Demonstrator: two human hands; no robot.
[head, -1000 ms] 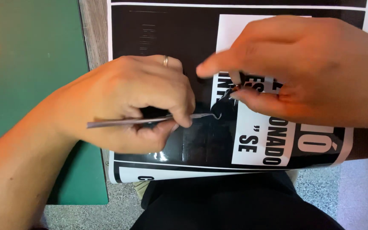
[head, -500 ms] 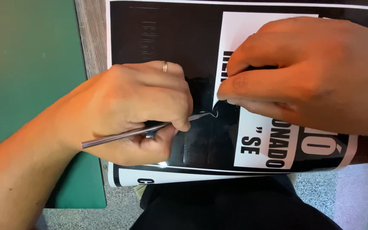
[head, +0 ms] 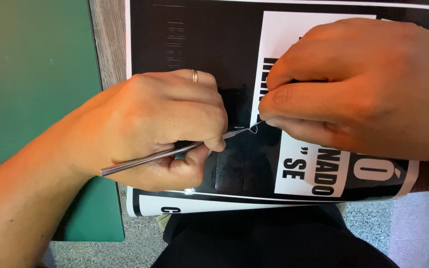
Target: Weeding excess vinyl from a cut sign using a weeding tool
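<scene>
Head view: my right hand [head: 368,89] has slid lower, pinching a vinyl sliver [head: 255,128] on the black-and-white sheet [head: 199,44]; my left hand [head: 165,124] grips the metal pick [head: 165,155]. Fingertips hide the pinch.

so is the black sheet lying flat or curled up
Flat: the black sheet lies spread on the table, pressed under the left hand and right hand.

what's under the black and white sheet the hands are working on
The black and white sheet lies on a wooden tabletop, beside a green mat. Its near edge overhangs dark trousers. What lies beneath its middle is covered.
</scene>
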